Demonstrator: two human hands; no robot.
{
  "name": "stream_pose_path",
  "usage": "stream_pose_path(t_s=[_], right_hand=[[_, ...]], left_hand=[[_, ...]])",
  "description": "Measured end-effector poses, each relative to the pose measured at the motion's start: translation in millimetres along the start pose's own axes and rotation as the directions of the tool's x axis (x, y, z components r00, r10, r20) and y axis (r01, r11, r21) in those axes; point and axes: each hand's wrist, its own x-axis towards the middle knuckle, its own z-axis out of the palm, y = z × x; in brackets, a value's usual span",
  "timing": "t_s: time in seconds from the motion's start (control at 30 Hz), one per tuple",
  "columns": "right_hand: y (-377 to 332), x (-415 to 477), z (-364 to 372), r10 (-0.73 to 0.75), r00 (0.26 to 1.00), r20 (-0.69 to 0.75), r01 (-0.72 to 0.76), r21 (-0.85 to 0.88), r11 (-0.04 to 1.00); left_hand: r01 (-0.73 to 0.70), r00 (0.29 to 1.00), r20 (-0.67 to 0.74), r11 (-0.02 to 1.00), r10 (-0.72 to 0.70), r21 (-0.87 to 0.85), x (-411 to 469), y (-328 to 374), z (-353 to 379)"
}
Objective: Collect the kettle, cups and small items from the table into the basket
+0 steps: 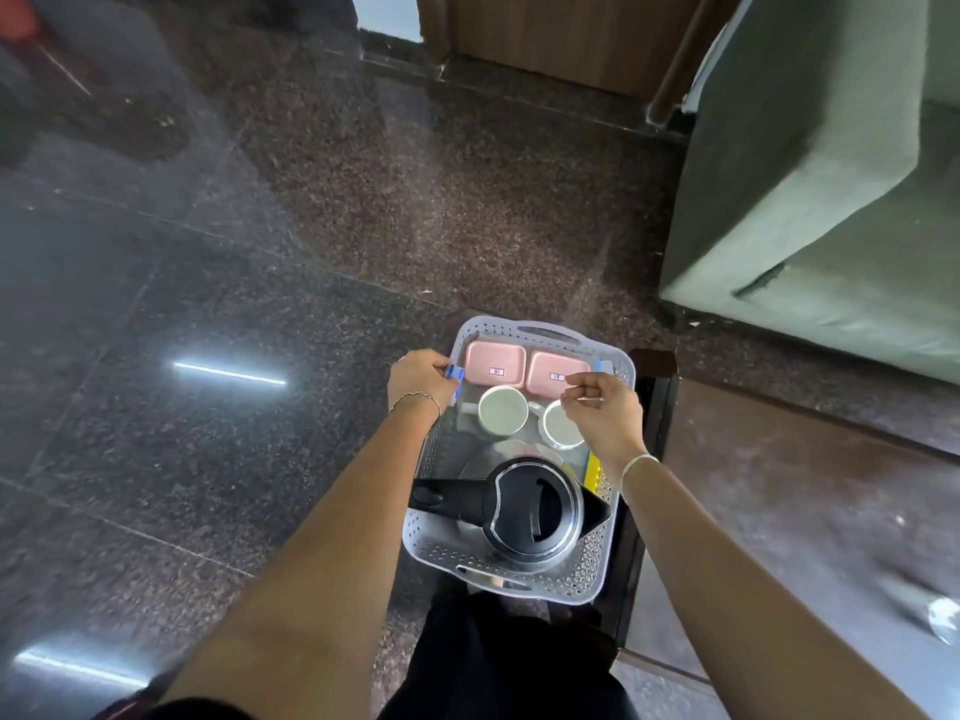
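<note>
Basket (582, 579): long axis runs away from me; open floor (208, 304) lies left.
Kettle (530, 506): near end, handle pointing left.
My left hand (422, 377): pinching a blue packet (456, 375) at the left rim.
My right hand (602, 407): closed on something small, over a cup (558, 426).

The basket (587, 569) is perforated pale grey plastic. The kettle (530, 504) has a glossy black plastic lid and handle. 2 white cups (501, 410) look glazed. The speckled stone floor (260, 252) is polished, mirroring lights.
</note>
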Motion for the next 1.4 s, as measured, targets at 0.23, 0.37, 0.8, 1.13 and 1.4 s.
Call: stream_pose_path(t_s=[0.23, 0.37, 0.8, 1.13, 1.4], right_hand=[[11.1, 5.4, -2.6, 0.064, 0.998, -0.026, -0.063, 0.041, 0.997], [13.2, 8.3, -1.5, 0.07, 0.997, -0.014, -0.069, 0.042, 0.997], [24.5, 4.5, -6.2, 0.082, 0.996, -0.016, -0.082, 0.03, 0.996], [18.5, -23.7, -36.5, 0.002, 0.996, -0.086, -0.002, -0.005, 1.0], [20.5, -50.5, -85.5, -0.098, 0.995, -0.025, 0.097, -0.045, 0.994]], left_hand=[[0.015, 0.999, -0.04, 1.0, -0.014, 0.014, 6.0, -5.2, 13.4], [-0.026, 0.999, -0.023, 0.993, 0.029, 0.118, 8.6, -7.2, 18.2], [-0.082, 0.994, -0.06, 0.979, 0.095, 0.189, 3.3, -10.5, 17.1], [-0.295, 0.954, 0.051, 0.905, 0.294, 0.306, -44.5, 44.0, 18.5], [-0.385, 0.923, 0.132, 0.872, 0.362, 0.303, -98.0, 95.1, 26.4]])
